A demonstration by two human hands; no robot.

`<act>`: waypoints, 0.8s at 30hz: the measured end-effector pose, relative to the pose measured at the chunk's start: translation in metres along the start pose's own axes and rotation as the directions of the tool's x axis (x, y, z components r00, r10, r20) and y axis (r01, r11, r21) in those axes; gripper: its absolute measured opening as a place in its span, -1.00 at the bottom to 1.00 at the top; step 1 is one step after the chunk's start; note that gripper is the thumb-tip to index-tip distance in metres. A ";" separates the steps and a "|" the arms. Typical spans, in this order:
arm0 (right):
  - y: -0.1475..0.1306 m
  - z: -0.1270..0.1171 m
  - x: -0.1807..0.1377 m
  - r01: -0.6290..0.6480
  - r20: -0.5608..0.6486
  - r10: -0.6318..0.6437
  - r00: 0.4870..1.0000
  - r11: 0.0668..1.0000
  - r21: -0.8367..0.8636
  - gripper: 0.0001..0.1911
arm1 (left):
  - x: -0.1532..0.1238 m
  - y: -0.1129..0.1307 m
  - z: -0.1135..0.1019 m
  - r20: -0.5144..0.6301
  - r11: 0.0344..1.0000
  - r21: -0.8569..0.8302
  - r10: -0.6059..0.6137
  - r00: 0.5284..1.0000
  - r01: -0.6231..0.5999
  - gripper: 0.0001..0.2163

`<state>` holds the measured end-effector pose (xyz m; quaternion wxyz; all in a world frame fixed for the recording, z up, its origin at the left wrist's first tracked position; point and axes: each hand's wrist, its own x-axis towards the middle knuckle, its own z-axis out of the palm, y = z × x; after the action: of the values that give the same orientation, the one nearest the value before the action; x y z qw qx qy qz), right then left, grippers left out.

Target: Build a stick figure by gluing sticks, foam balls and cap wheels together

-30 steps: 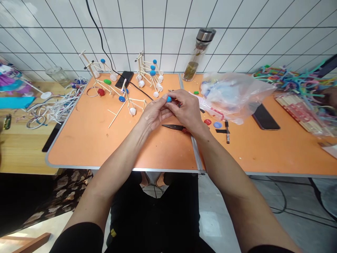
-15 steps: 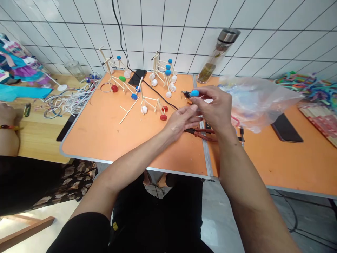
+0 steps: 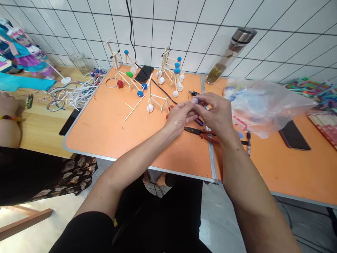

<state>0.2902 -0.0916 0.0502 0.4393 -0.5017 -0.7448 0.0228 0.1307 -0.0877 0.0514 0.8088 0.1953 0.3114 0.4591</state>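
Pinching a blue piece between thumb and fingertips of the right hand, above the orange table. Reaching up to it with the thumb of the left hand, palm half open and fingers loosely bent below; cannot tell if gripped on that side too. Just beneath, near a blue ring, lying across the seam in the table: pliers, partly covered by the right wrist. Behind the left hand, half hidden, attached to the nearest stick frame: a red wheel. Running from the wall down past that frame toward the left fingers, a cable. Farther back, standing near the wall: two more frames, one left and one right, with a phone between. To the left, lying flat, a stick; beyond it, on a wooden table, cords and a jar, plus a co-worker's hand at the edge. To the right, a bag close by the right hand, with a bottle behind and another phone beside.
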 end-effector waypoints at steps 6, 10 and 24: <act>0.003 0.005 -0.003 -0.004 -0.002 0.004 1.000 1.000 0.003 -0.68 | 0.003 -0.001 -0.003 -0.026 1.000 0.024 0.003 1.000 -0.003 -0.73; 0.003 0.008 -0.004 -0.003 -0.026 0.003 1.000 1.000 -0.012 -0.81 | 0.006 -0.002 -0.005 -0.004 0.999 0.043 0.018 1.000 -0.018 -0.77; -0.002 0.015 -0.005 0.024 -0.013 -0.024 1.000 1.000 0.016 -0.76 | 0.013 0.003 -0.010 -0.035 0.998 0.054 0.022 0.999 -0.020 -0.81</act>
<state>0.2791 -0.0899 0.0387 0.4485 -0.4892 -0.7477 0.0202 0.1266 -0.0746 0.0417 0.7926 0.2118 0.3360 0.4626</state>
